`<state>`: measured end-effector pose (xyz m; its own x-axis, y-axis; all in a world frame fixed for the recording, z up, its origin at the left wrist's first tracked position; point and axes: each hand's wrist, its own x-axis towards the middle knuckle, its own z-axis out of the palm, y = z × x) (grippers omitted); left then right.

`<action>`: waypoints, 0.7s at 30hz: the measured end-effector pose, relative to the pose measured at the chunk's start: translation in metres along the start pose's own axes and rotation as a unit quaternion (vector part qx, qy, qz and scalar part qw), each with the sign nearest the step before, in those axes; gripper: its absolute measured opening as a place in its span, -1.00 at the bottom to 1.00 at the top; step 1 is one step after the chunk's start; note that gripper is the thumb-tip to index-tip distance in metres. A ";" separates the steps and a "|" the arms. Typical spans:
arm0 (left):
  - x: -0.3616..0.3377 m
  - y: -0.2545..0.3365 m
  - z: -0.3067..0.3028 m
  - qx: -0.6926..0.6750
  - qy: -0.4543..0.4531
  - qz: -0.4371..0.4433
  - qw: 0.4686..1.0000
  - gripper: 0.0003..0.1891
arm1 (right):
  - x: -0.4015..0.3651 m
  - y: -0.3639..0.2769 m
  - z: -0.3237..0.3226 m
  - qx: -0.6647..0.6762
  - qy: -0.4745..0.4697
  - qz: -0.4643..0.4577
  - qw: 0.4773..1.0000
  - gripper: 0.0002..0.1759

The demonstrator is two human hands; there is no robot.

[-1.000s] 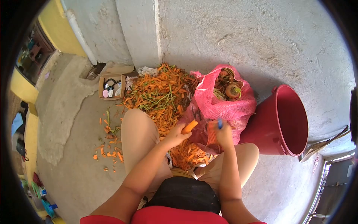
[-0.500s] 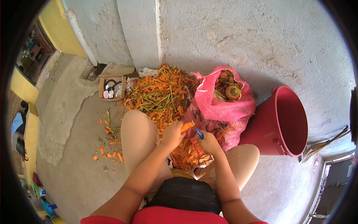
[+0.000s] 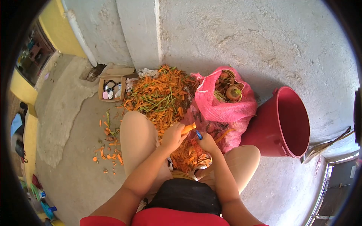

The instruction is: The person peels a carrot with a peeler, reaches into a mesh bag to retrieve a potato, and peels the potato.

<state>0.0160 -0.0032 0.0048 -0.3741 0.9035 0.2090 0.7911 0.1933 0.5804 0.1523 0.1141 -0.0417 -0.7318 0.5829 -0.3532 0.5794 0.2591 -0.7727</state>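
Observation:
My left hand [image 3: 173,138] is wrapped round a peeled orange carrot [image 3: 188,129], whose end sticks out to the right. Close to that end, my right hand [image 3: 207,143] grips a small blue-handled tool [image 3: 198,134]; its working part is too small to make out. Tool and carrot look slightly apart. Below both hands, orange peelings [image 3: 184,156] lie between my legs. A large heap of orange and green scraps [image 3: 158,94] rises beyond my left hand. The open pink woven sack [image 3: 222,107] beyond my right hand holds unpeeled carrots [image 3: 233,93].
A tilted red bucket [image 3: 264,126] stands right of the sack, by the grey wall [image 3: 245,37]. A small cardboard box [image 3: 100,90] with odds and ends sits left of the heap. Loose scraps [image 3: 109,156] dot the floor beside my left knee. A dustpan-like object [image 3: 315,151] leans at right.
The carrot and my left hand have shifted slightly left. My right hand has moved a little left, with the blue tool more visible. The whole view has also shifted slightly.

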 end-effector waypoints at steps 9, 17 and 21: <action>-0.003 -0.003 -0.003 -0.059 0.007 -0.031 0.998 -0.78 | 0.013 0.021 0.022 0.057 -0.046 0.038 0.997 -0.84; 0.003 0.017 -0.020 -0.308 0.067 -0.038 0.948 -0.84 | 0.023 0.090 0.068 -0.089 -0.120 0.137 0.979 -0.61; 0.002 0.022 -0.011 -0.296 0.004 0.008 0.955 -0.80 | 0.018 0.066 0.098 0.223 -0.154 0.033 0.962 -0.67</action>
<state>0.0270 -0.0015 0.0264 -0.3693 0.9013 0.2264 0.3858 -0.0730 0.9197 0.1415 0.0662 -0.1506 -0.8106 0.3127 -0.4952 0.4665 -0.1663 -0.8687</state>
